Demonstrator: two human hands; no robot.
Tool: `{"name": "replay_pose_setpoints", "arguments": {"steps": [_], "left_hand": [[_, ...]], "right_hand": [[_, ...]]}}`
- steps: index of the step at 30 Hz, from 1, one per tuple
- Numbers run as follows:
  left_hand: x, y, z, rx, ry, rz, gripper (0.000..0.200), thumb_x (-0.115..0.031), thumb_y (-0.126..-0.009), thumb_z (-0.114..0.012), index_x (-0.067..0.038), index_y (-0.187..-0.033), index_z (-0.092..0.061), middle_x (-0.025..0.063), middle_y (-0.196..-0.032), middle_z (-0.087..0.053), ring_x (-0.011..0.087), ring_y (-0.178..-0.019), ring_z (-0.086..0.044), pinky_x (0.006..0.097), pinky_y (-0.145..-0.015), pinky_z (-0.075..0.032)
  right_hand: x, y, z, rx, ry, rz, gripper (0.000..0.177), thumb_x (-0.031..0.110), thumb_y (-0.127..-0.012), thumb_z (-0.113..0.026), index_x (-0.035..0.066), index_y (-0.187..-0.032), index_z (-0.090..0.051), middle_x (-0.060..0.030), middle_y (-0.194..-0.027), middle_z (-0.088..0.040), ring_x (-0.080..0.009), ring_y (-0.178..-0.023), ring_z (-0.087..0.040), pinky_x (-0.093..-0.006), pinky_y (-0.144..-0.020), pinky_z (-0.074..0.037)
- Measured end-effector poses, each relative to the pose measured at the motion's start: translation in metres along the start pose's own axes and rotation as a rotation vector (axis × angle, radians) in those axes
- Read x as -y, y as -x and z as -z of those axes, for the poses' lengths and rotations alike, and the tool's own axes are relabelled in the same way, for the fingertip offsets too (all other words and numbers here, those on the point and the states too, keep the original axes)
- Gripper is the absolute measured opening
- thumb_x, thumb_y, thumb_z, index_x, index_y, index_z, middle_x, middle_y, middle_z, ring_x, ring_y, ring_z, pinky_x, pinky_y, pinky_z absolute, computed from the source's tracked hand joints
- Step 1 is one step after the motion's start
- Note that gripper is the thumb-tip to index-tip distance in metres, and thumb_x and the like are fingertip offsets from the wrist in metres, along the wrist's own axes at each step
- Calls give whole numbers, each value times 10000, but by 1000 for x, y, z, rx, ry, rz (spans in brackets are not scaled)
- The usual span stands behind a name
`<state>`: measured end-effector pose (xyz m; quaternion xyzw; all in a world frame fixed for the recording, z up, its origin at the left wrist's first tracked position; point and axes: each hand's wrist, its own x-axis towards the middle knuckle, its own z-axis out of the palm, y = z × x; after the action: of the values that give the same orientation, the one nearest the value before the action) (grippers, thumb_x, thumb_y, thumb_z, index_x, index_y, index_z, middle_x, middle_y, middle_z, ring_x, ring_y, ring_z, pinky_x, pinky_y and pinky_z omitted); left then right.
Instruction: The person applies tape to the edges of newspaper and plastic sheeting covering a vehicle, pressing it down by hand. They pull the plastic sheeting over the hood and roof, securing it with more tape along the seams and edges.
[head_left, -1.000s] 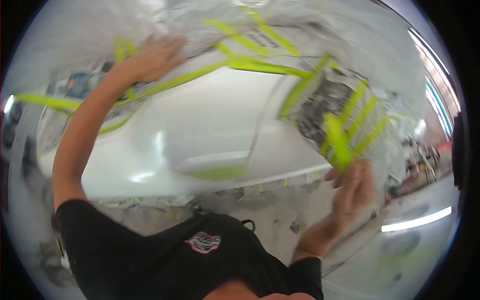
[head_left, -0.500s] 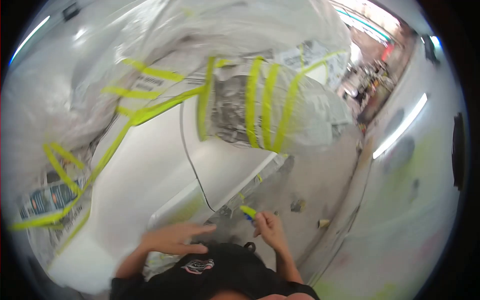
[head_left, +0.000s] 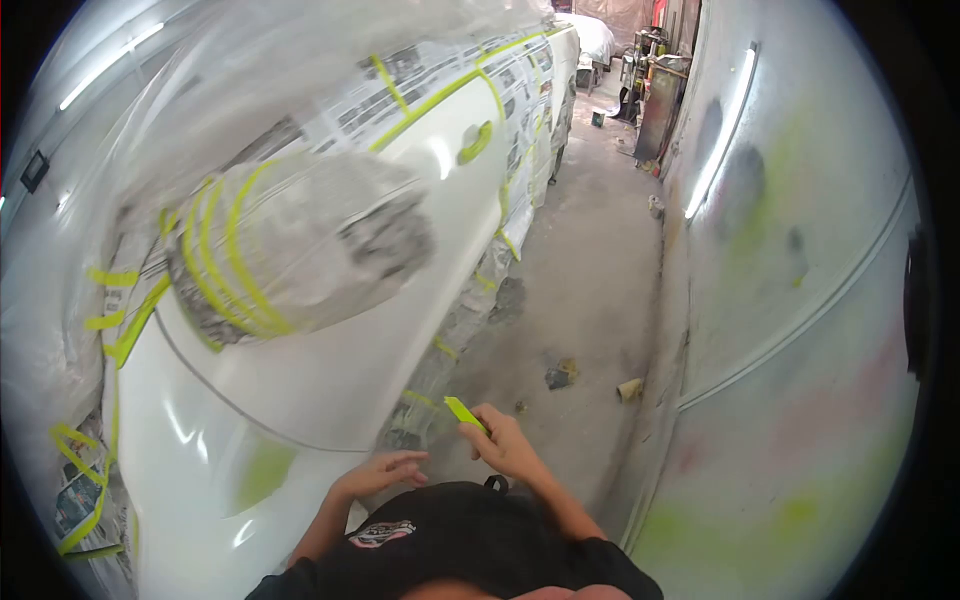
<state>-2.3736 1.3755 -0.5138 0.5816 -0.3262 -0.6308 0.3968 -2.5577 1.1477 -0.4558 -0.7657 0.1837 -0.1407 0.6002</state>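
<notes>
My right hand [head_left: 505, 443] is closed round a small, flat yellow-green tool [head_left: 464, 412]. One end sticks out past my fingers, and its exact kind does not show. Held near my waist, my left hand [head_left: 382, 473] has its fingers loosely apart with nothing in them. It is close to the white car body [head_left: 400, 345], whose front panel carries a yellow-green patch [head_left: 264, 477]. Farther up the side, a side mirror wrapped in newspaper and plastic [head_left: 320, 240] is bound with yellow-green tape [head_left: 243, 260]. More tape crosses the door handle [head_left: 474, 143].
Plastic sheeting [head_left: 120, 160] and taped newspaper [head_left: 410, 85] cover the upper car. A concrete floor [head_left: 590, 280] runs between car and paint-marked wall [head_left: 800, 300]. On it lie a dark scrap [head_left: 560, 375] and a cardboard tube [head_left: 629, 390]. Cluttered shelving [head_left: 655, 100] stands far back.
My view has swung right along the car, so the mirror now appears farther left and the aisle shows. The yellow-green tool stays in my right hand; my left hand remains low beside the car.
</notes>
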Motion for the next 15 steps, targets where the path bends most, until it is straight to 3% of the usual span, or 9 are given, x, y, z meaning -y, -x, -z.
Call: {"name": "replay_pose_setpoints", "arguments": {"steps": [3,6,10,15], "left_hand": [[35,-97,-14,-337,105,66,607,-439,-1031,-534,-10,-1454,-463,153,-1204,-684,238,-1109,-664,361,-940,-506],[108,-181,-25,-488,-452,197,612,-527,-1015,-501,-29,-1364,-572,139,-1089,-722,250,-1073,-673,374,-931,-500],[183,-227,-32,-240,-823,326,610,-531,-1003,-510,-25,-1334,-589,165,-1099,-714,289,-1062,-671,397,-926,-499],[178,-259,-26,-24,-922,265,608,-536,-988,-521,-21,-1297,-611,198,-1112,-705,337,-1049,-669,425,-920,-498]], "right_hand": [[-57,6,82,-228,170,29,226,207,-981,-636,-13,-1004,-592,-61,-697,-602,-99,-555,-600,-272,-518,-472],[-85,21,167,-432,279,34,225,201,-973,-642,-19,-994,-597,-60,-699,-601,-102,-538,-594,-289,-510,-486],[-74,37,257,-521,155,-96,215,184,-981,-624,-28,-1001,-599,-45,-690,-588,-100,-536,-587,-281,-517,-494],[-80,13,310,-590,99,-196,191,161,-1002,-586,-27,-1032,-594,-25,-675,-565,-97,-547,-567,-271,-531,-504]]}}
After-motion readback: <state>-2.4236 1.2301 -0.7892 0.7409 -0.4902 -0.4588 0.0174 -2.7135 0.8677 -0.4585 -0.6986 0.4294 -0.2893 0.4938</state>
